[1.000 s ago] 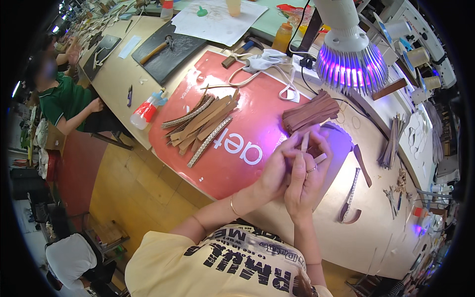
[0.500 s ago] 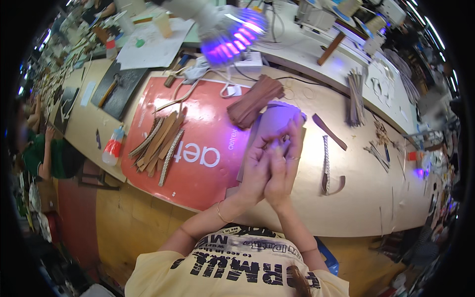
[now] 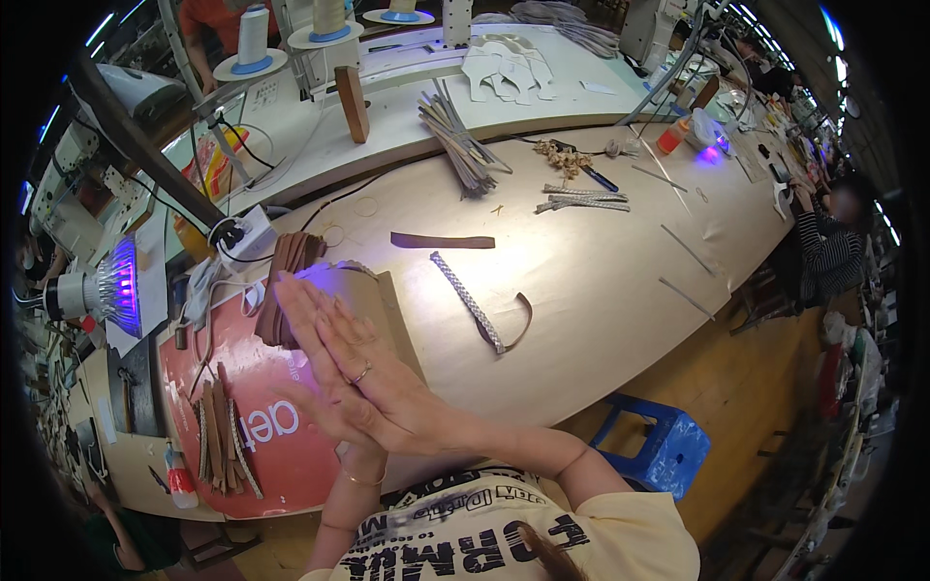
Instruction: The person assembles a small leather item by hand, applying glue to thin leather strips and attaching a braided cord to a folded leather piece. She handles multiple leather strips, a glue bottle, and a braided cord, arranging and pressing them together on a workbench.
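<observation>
My left hand, a bracelet at its wrist, lies palm to palm with my right hand, which wears a ring. Both hands have their fingers stretched out, the left partly covered and a little blurred. Whether anything lies between the palms is hidden. Just beyond them, a tan, board-like piece with a ragged far edge is partly covered by the hands. Beside the fingertips rests a bundle of brown strips. To the right are a flat brown strip and a braided strap with a curled brown end.
A lit purple lamp hangs at the left. Brown and braided strips lie on the red sheet. Grey strips lean at the white shelf's edge. Thread spools stand at the back. A blue stool is below the table's right side.
The view has swung to the right. My hands have gone from cupped together, with fingers bent, to pressed flat against each other with fingers extended.
</observation>
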Motion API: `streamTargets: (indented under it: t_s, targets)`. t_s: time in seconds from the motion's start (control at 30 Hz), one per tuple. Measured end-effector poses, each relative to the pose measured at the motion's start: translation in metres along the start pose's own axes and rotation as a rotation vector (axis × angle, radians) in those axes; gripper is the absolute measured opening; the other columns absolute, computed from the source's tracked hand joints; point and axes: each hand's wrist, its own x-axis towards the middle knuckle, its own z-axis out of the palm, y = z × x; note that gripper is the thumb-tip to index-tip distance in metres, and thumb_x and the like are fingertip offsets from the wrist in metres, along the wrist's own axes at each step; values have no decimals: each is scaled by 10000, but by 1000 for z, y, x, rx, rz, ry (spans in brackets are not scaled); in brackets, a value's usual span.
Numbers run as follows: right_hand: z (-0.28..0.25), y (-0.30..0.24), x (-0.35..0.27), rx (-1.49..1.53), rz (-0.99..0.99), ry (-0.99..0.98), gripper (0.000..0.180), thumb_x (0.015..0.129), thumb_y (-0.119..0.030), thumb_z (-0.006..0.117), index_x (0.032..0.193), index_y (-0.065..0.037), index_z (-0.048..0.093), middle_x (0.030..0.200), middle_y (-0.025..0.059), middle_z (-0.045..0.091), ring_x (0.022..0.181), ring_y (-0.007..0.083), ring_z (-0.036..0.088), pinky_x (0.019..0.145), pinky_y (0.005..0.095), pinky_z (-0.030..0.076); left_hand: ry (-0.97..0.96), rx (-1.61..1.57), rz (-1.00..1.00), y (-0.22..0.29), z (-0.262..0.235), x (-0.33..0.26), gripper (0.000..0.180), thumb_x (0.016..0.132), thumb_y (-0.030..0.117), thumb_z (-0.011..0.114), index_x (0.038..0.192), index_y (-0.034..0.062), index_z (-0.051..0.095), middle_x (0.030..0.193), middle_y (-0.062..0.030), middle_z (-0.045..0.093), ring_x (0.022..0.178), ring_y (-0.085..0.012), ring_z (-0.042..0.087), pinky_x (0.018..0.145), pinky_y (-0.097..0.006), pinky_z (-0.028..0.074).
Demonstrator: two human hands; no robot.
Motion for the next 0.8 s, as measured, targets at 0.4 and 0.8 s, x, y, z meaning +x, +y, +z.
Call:
streamTargets:
  t_s: [0.4,0.8]
  targets:
    - [-18,9,-18,185,-30,368,631,1059,-386,216,1532,3,67,1603,185,78,1483,280,88,1182,382,72,-275,184,175,-11,56,40,1116,802,865,106,1542,34,33,1620,-136,15,1495,-227,-41,1185,-358,-17]
    - [-75,52,-55,513,583,113,300,987,-174,564,1204,26,621,892,59,696,755,87,623,666,205,504,-76,1155,689,-47,22,37,843,916,634,401,1468,4,302,1556,-323,51,1458,-462,-3,1130,-599,-48]
